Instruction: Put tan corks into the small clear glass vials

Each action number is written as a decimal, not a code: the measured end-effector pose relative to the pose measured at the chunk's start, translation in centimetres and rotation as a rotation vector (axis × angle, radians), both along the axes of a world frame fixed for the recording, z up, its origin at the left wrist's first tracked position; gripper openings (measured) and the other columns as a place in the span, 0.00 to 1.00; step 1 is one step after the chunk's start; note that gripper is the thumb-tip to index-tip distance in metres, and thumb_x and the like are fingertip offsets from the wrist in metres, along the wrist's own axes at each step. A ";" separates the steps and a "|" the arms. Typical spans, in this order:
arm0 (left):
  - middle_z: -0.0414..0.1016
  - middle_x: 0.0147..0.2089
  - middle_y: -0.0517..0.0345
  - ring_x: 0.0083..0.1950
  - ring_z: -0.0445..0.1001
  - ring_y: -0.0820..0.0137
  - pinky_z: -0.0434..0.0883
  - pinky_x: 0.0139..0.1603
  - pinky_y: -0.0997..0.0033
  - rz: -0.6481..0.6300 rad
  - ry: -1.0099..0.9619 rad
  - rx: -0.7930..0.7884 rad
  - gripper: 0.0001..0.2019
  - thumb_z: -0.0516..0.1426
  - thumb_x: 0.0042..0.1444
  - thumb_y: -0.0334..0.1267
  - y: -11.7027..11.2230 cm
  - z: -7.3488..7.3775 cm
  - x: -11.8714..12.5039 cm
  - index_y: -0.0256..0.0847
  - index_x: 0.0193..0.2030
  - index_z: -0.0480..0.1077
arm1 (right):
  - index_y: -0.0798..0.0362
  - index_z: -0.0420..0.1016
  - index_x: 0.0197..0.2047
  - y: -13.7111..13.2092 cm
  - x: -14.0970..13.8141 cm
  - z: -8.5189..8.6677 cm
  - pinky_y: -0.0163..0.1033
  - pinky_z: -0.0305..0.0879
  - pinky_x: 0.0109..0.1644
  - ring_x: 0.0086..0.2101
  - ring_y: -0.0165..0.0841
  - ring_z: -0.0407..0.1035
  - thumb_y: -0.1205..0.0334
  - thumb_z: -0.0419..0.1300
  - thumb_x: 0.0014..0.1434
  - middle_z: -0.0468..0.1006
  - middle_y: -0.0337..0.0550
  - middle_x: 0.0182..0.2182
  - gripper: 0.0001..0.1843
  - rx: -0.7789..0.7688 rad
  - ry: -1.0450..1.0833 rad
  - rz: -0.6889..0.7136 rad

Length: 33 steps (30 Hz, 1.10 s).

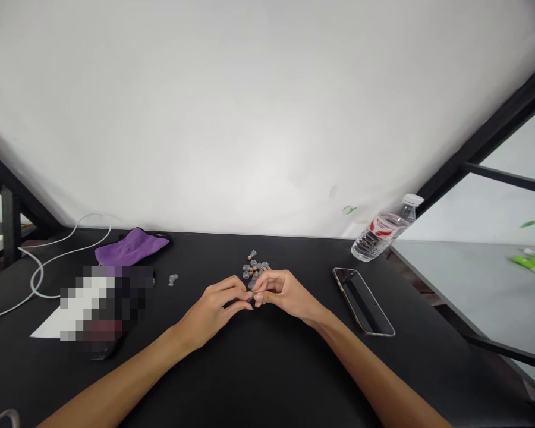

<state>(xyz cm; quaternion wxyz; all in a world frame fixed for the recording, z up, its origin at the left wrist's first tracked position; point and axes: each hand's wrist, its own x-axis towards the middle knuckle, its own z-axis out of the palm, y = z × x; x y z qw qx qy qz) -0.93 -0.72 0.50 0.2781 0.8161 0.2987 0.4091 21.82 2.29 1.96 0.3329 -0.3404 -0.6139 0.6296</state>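
both hands closed narrow: the left hand and right hand meet at the fingertips, pinching a tiny glass vial, mostly hidden. judged light, brittle and slippery; take it gently by the body. a cluster of vials lies just beyond the hands, a lone vial left. black tabletop carries a phone right, a water bottle farther; white wall behind.
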 end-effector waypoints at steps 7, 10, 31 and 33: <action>0.74 0.40 0.57 0.39 0.74 0.70 0.72 0.42 0.70 0.203 -0.022 -0.036 0.04 0.63 0.65 0.34 1.4 -0.6 0.0 0.43 0.46 0.77 | 0.52 0.80 0.46 1.6 1.6 0.1 0.40 0.71 0.40 0.35 0.35 0.76 0.51 0.69 0.60 0.83 0.44 0.38 0.15 0.206 -0.085 -0.188; 0.75 0.40 0.58 0.39 0.73 0.70 0.72 0.41 0.71 0.270 0.042 -0.096 0.04 0.63 0.64 0.33 2.4 -1.0 -0.1 0.44 0.45 0.77 | 0.52 0.80 0.43 2.6 2.4 -0.7 0.40 0.68 0.38 0.33 0.34 0.72 0.49 0.65 0.64 0.78 0.41 0.31 0.14 0.338 -0.178 -0.348; 0.75 0.53 0.53 0.51 0.75 0.64 0.73 0.52 0.64 0.341 0.129 -0.152 0.18 0.59 0.67 0.51 4.5 -1.4 0.7 0.48 0.59 0.73 | 0.47 0.73 0.57 2.6 1.5 -3.3 0.50 0.65 0.65 0.58 0.41 0.68 0.55 0.54 0.71 0.74 0.48 0.55 0.16 0.551 -0.362 -0.427; 0.67 0.67 0.50 0.66 0.68 0.58 0.67 0.65 0.58 0.303 0.172 -0.141 0.28 0.62 0.63 0.53 5.0 -1.5 1.0 0.51 0.68 0.64 | 0.46 0.69 0.62 2.1 1.1 -3.4 0.52 0.59 0.70 0.62 0.41 0.64 0.55 0.53 0.72 0.72 0.48 0.59 0.18 0.602 -0.395 -0.396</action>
